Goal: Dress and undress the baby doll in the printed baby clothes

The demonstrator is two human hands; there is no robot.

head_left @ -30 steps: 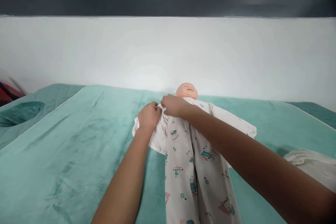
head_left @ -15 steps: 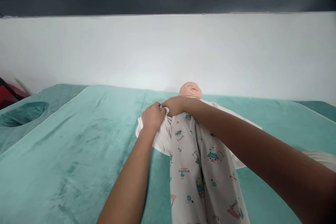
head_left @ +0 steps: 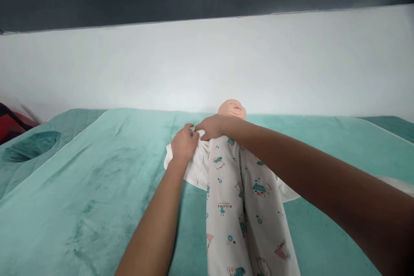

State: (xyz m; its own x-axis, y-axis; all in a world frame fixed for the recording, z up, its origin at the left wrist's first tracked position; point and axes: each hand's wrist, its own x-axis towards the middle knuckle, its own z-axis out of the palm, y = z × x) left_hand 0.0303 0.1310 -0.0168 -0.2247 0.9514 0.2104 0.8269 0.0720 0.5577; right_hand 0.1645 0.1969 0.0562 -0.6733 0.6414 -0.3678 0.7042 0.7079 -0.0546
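A baby doll [head_left: 231, 108] lies on its back, its head toward the wall. White baby pants [head_left: 224, 207] printed with small houses and animals cover its lower body and stretch toward me. Beneath them spreads a white baby shirt [head_left: 196, 174]. My left hand [head_left: 184, 143] is closed on the shirt at the doll's side. Right beside it, my right hand [head_left: 211, 127] pinches a bunched bit of the same white cloth, its forearm crossing over the pants and hiding the doll's chest. The fingertips are partly hidden.
A teal plush cover [head_left: 106, 189] spreads under everything, with a round hollow [head_left: 32, 144] at the left. A red and black item [head_left: 11, 123] sits at the far left edge. Behind stands a white wall [head_left: 145, 64] below a dark window frame [head_left: 97, 6]. Pale fabric [head_left: 396, 184] lies at right.
The view has tilted and shifted slightly. My left hand's fingers have loosened a little at the cloth, while both hands stay at the same part of the shirt.
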